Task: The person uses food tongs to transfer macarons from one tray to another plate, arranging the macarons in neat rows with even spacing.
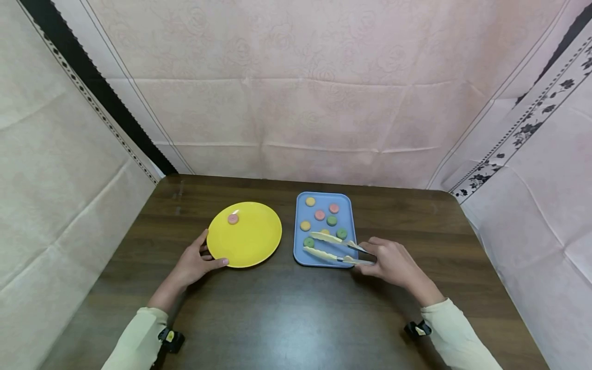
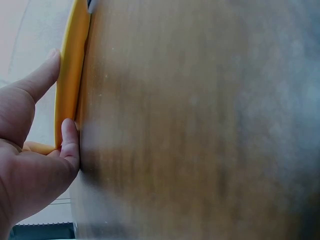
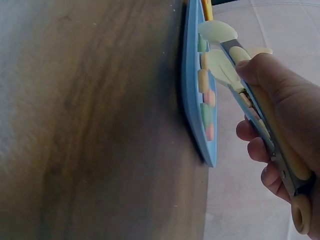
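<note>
My left hand [image 1: 194, 263] grips the near-left rim of a yellow plate [image 1: 250, 236], its thumb on the rim. In the left wrist view the fingers [image 2: 70, 142] lie at the plate's edge. One small round pink piece [image 1: 233, 219] sits on the plate. My right hand [image 1: 393, 261] holds pale-tipped tongs [image 1: 326, 255], their arms parted, over a blue tray [image 1: 300, 205]. In the head view, a green round piece [image 1: 308, 242] appears between the tips; I cannot tell whether they touch it. More pink, green and yellow pieces lie on the tray.
Plate and tray stand side by side on a dark wooden table [image 1: 277, 308], near its far edge. Pale patterned cloth [image 1: 324, 113] hangs behind and at both sides. Each wrist wears a small black device [image 1: 172, 340].
</note>
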The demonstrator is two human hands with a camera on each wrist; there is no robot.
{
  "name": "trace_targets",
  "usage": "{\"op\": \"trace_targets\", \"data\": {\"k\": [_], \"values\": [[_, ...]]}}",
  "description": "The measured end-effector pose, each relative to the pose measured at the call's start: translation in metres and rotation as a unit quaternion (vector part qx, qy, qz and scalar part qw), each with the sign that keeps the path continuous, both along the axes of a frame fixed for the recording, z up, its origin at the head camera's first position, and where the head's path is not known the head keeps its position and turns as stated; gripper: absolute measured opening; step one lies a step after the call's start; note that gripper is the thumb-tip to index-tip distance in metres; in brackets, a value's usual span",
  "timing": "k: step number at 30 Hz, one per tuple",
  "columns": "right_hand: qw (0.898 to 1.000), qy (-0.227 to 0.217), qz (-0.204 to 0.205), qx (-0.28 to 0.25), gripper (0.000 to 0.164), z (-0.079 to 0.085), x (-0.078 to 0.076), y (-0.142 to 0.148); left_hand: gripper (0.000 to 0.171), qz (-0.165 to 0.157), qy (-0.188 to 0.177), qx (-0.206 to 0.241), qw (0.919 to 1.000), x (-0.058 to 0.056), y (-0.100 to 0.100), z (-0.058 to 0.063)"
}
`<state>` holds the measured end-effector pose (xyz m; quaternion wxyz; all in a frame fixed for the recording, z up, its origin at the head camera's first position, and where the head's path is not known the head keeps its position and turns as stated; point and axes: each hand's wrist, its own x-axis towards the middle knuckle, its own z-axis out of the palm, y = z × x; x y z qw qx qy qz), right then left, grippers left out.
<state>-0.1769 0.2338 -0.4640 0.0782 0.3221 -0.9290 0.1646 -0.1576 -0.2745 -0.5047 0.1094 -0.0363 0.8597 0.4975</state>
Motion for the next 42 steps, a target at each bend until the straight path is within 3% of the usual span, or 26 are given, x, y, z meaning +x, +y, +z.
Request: {"op": "trace_targets", "data": {"k": [7,19,32,42], "values": [[1.0,0.01,0.001,0.002,0.045,-0.0079,0.0022,0.0006,0.121,0.0,-0.005,0.002,1.0,0.0003,0.0004,0.0008],[1.0,-0.017,-0.002,-0.011,0.044,-0.0099,0.0008,-0.0004,0.122,0.0,-0.005,0.003,1.0,0.0015,-0.0006,0.0017],[0.998,-0.054,-0.025,-0.016,0.049,-0.0079,0.0023,0.0001,0.122,0.0,-0.006,0.008,0.9999,0.0018,0.0004,0.0021],[0.998,-0.044,-0.019,-0.038,0.048,-0.0027,-0.0071,-0.0033,0.122,-0.004,-0.002,0.002,1.0,0.0006,-0.0006,0.0021]]}}
